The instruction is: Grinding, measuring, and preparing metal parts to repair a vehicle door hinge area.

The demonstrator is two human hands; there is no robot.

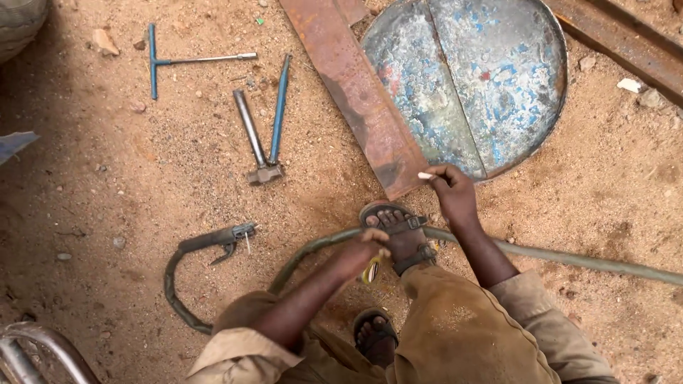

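Here, two hands, left (363,249) gripping one hose (569,257), right (449,190) pinching one chalk (425,175).

small white chalk stick (425,175), pinched, level

Bright, even daylight, soft and diffuse; no hard glare. Faint short shadows under the hammer (260,135) and the T-handled tool (178,60) on the sandy ground (107,199). Darker shade at the top left corner. Slight motion blur on the left hand (363,252); right hand (452,192) sharper. Mild wide-angle bending at the edges. Dull sheen on the round metal lid (491,71).
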